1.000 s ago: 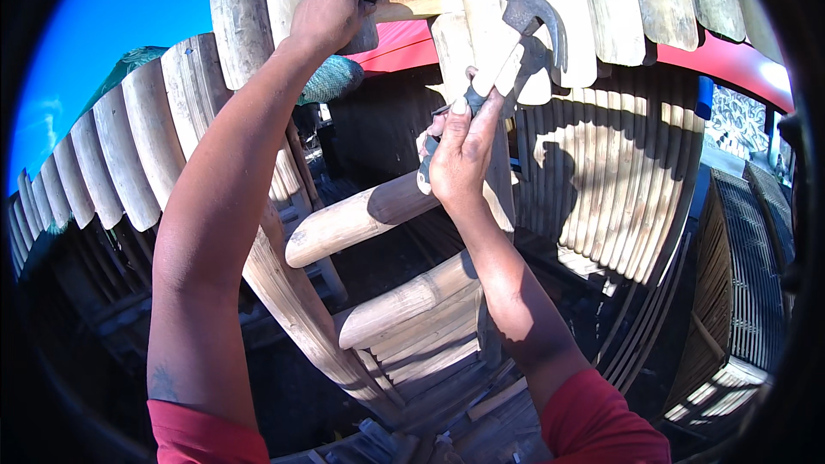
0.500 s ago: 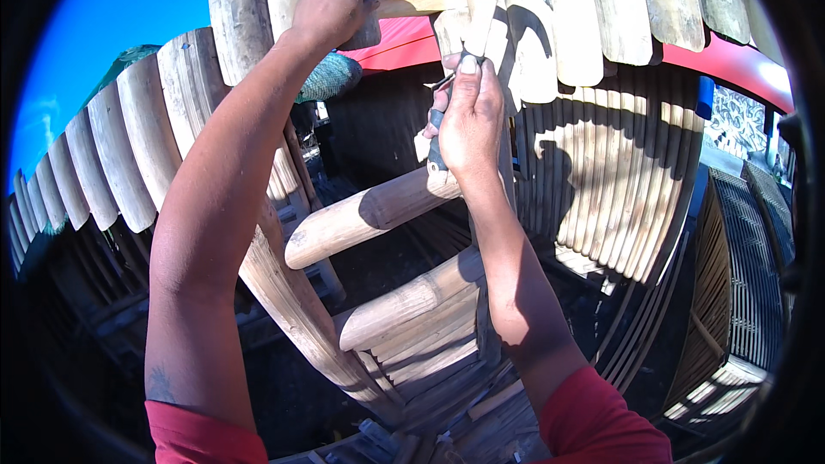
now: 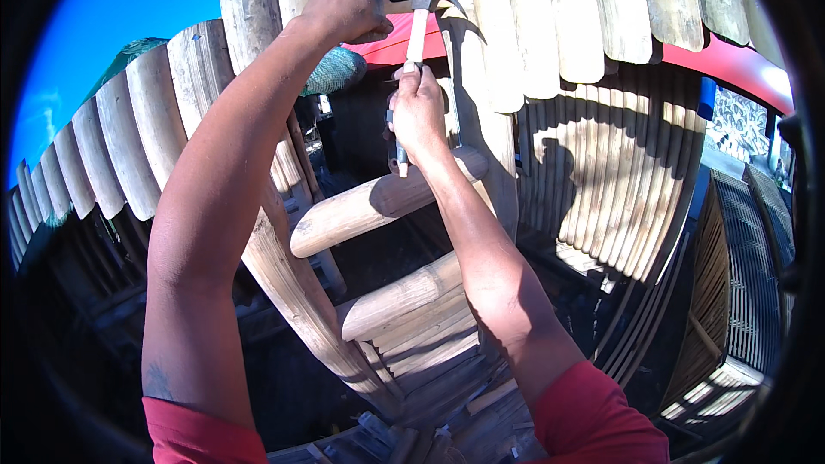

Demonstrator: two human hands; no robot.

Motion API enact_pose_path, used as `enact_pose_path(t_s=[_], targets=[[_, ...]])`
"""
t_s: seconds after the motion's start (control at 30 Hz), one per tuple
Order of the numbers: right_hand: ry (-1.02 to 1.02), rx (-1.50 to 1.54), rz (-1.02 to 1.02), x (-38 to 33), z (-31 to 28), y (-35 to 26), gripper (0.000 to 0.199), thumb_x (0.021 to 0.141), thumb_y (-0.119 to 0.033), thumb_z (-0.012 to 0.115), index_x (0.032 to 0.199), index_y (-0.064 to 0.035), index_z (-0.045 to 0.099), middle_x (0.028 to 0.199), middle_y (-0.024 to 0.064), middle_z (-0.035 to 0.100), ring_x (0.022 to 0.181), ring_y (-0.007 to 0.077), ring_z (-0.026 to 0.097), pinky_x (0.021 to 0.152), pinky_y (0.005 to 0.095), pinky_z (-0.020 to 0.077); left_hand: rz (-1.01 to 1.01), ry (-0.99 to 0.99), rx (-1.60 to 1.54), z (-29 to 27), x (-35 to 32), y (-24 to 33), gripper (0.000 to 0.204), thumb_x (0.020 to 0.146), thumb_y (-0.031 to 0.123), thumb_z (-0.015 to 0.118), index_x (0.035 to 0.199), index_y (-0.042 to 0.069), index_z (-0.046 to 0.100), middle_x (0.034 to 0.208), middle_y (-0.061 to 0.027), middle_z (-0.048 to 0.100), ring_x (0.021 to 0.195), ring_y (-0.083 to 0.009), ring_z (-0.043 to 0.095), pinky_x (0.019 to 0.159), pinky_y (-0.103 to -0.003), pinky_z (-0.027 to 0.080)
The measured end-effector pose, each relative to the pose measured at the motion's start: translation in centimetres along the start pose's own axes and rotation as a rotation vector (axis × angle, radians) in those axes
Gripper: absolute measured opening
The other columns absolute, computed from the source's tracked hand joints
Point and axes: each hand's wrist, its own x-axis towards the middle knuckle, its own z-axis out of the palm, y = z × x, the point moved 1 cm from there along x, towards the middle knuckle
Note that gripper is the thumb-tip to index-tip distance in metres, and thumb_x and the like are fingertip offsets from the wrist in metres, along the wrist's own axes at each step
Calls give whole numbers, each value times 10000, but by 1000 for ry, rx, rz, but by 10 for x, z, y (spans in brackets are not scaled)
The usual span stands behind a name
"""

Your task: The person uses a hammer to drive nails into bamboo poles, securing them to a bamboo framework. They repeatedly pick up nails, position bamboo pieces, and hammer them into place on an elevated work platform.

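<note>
Against the tall timber slat (image 3: 481, 94), seen from the head camera, the right hand (image 3: 418, 112) is clamped around the pale handle of a claw hammer (image 3: 418, 13), whose steel head sits at the slat's upper left edge. The left hand (image 3: 348, 4) is closed just left of that head, fingers pinched as if steadying a nail (the nail itself is too small to make out). Below the slat, two round log rungs (image 3: 378, 206) already sit fixed on a slanted post (image 3: 296, 292). Most slats appear mounted; this fastening looks unfinished.
</note>
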Motion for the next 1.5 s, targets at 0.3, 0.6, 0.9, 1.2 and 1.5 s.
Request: enact_pose_path(t_s=[0.3,0.6,0.9,1.2,1.5], targets=[[-63,85,86,1,8,-1,342,1094,-332,384,1101,-16,516,665,39,514,465,113,524,401,277,485,-1,121,415,0,-37,-11,1181,726,698,759,1603,107,232,1527,-131,494,1496,-255,339,1252,-490,174],[17,-31,165,3,8,-23,365,1093,-347,396,1015,-15,526,652,43,522,467,141,537,410,317,492,29,181,231,2,-39,-18,972,795,416,767,1552,56,275,1517,-187,459,1447,-279,399,1220,-453,265],[-203,-120,223,-161,-74,32,339,1089,-359,390,1024,-61,538,666,8,472,521,79,486,437,262,454,-148,-158,-187,-31,-267,19,969,831,309,804,1586,60,249,1448,-244,526,1326,-366,538,1128,-459,422],[-758,-232,725,-415,-27,109,317,1073,-328,481,1076,-24,570,686,25,537,614,111,502,579,320,434,-436,-1333,-995,-63,-686,133,234,921,252,658,975,33,719,837,-162,722,789,-354,706,754,-434,537],[-1040,-120,877,-485,2,102,319,1080,-325,462,1083,-32,588,693,13,532,628,97,483,602,298,412,-353,-1474,-602,-106,-910,272,216,869,93,543,870,39,753,923,-170,755,809,-329,745,725,-451,584]])
